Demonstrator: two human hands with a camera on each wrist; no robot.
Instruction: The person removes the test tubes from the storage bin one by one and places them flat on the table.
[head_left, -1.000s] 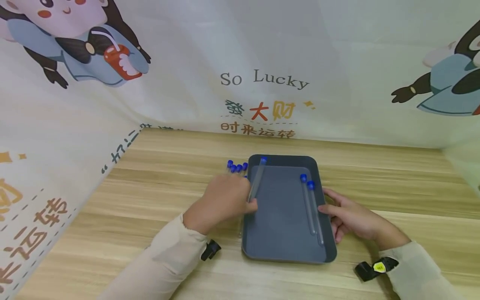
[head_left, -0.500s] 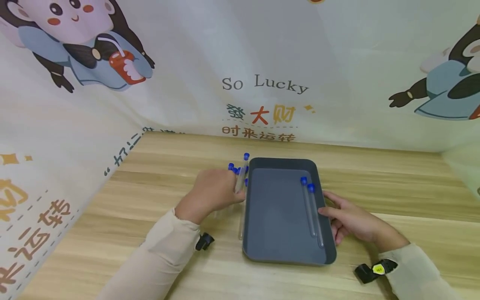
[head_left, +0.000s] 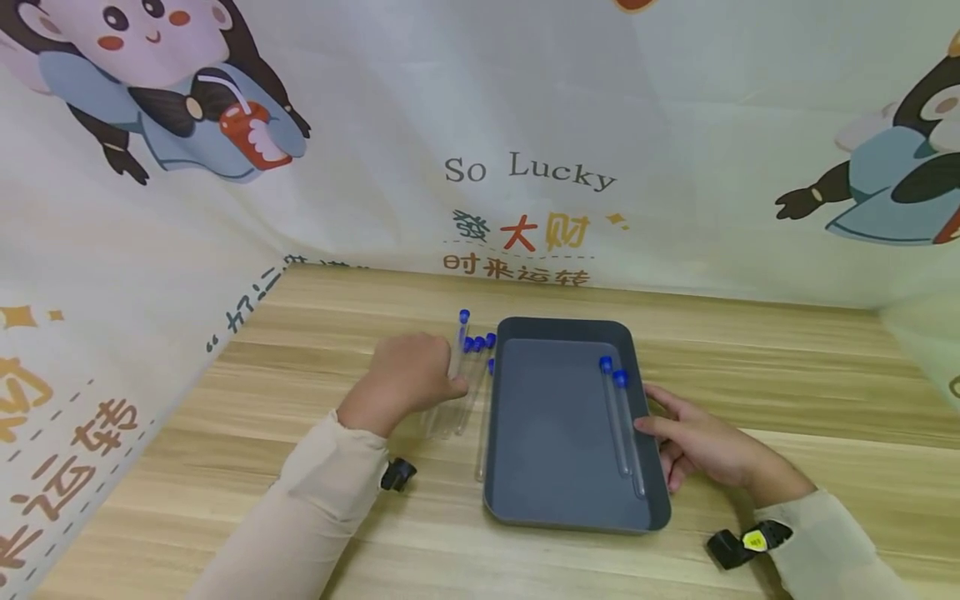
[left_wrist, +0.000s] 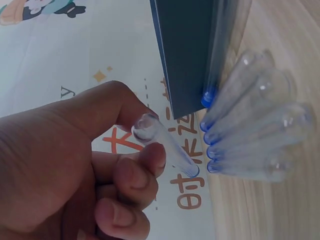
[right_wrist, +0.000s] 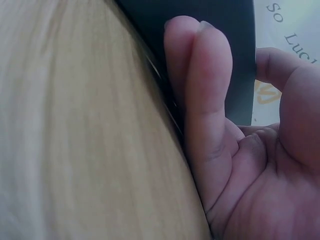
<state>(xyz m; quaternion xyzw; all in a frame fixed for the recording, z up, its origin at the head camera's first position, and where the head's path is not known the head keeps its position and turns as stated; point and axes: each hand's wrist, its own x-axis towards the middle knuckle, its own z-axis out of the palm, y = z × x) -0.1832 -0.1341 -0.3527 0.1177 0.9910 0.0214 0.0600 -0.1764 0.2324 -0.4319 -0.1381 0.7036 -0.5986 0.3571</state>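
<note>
My left hand (head_left: 405, 375) pinches a clear test tube (left_wrist: 172, 152) with a blue cap between thumb and fingers, above the table left of the grey tray (head_left: 558, 442). In the left wrist view its rounded end points toward the camera. Below and beside this hand, several capped test tubes (left_wrist: 257, 125) lie side by side on the table. One more tube (head_left: 481, 454) lies along the tray's left wall. Inside the tray, two capped tubes (head_left: 615, 425) lie near the right wall. My right hand (head_left: 705, 437) holds that side, thumb at the rim and fingers against the outer wall.
The wood-grain table (head_left: 300, 367) runs back to a white printed cloth (head_left: 360, 167) hanging behind and at the left. Black wrist cameras, such as the one on the right wrist (head_left: 729, 548), stick out below both sleeves.
My left hand has moved left with the test tube, from over the tray's left edge to beside the group of tubes. The right hand has stayed at the tray.
</note>
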